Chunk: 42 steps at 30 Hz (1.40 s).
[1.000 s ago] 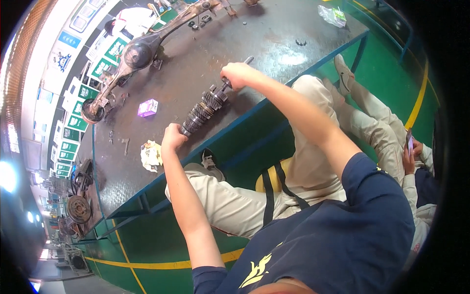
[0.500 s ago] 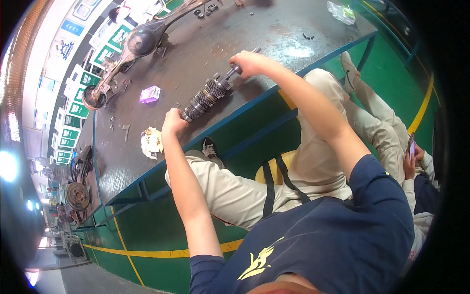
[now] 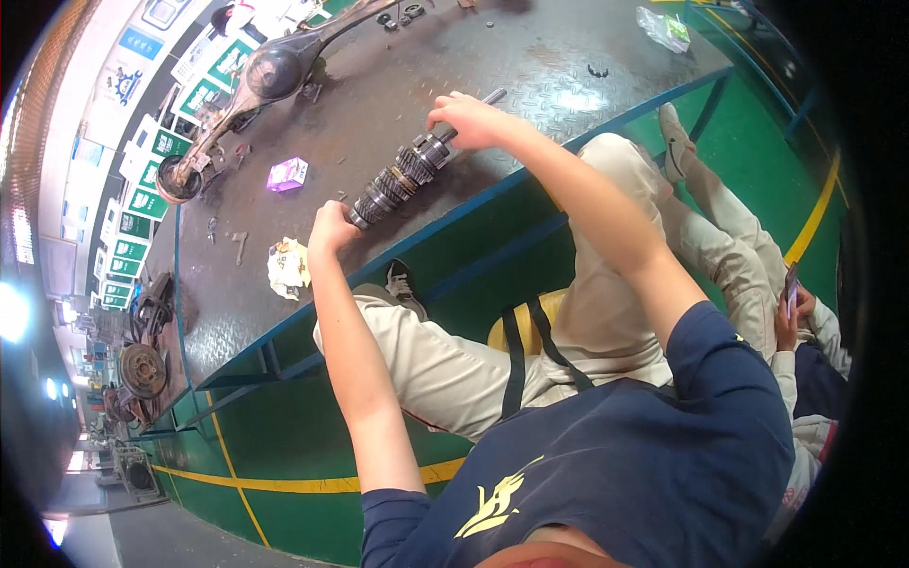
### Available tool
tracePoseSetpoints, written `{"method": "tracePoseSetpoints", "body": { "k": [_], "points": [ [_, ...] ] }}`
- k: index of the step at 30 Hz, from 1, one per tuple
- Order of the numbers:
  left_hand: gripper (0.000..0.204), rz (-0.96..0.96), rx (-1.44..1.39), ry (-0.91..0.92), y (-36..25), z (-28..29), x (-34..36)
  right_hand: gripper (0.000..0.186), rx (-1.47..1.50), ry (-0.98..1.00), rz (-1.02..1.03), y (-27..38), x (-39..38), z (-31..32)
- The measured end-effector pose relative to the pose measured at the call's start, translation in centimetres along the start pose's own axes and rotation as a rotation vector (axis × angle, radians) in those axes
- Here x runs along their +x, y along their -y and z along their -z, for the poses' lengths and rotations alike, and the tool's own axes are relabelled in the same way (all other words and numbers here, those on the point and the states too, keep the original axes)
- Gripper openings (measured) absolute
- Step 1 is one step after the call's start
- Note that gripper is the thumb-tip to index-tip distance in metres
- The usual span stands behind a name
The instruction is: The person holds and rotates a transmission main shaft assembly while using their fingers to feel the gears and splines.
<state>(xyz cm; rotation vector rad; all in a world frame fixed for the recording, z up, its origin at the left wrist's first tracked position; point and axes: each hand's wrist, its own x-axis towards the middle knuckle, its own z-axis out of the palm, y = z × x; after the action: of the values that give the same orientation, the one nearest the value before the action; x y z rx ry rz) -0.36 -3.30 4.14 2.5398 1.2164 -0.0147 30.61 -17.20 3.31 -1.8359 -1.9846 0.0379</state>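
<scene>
A transmission gear shaft [image 3: 400, 186], stacked with several toothed gears and rings, lies slantwise at the near side of the metal workbench [image 3: 379, 104]. At its lower left end, my left hand [image 3: 334, 228] has its fingers closed round the shaft's tip. My right hand [image 3: 466, 121] is curled over the thin upper part of the shaft, just beyond the gears; the bare shaft end sticks out past it. Its fingertips and the part beneath them are mostly hidden. Near my left hand lies a crumpled cream-coloured wrapper [image 3: 288, 268].
A purple box [image 3: 287, 174] stands beyond the shaft. A large axle housing [image 3: 275, 71] lies along the far side. A clear plastic bag [image 3: 665, 30] sits at the far right corner. At right, a seated person [image 3: 805, 312] holds a phone.
My right hand has shifted slightly left along the shaft, towards the gears; the round piece seen beside it is now covered. My left hand stays at the lower end.
</scene>
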Motion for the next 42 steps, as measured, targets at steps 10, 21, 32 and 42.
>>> {"method": "tracePoseSetpoints", "body": {
  "k": [10,21,32,42],
  "points": [
    [0.03,0.01,-0.013,-0.048,0.4,-0.5,-0.3,0.064,-0.052,0.074,-0.011,0.6,0.6,-2.0],
    [0.022,-0.038,-0.038,-0.111,0.0,-0.7,-0.5,0.042,-0.27,0.064,-0.496,-5.6,-1.7,1.0],
    [0.026,-0.002,-0.008,-0.09,0.5,-0.7,0.2,0.065,-0.327,0.156,-0.322,-2.9,-2.2,-0.2],
    [0.024,-0.005,-0.003,-0.129,0.9,-1.1,0.4,0.058,-0.264,-0.011,-0.182,-3.0,-1.4,-1.5]
  ]
}}
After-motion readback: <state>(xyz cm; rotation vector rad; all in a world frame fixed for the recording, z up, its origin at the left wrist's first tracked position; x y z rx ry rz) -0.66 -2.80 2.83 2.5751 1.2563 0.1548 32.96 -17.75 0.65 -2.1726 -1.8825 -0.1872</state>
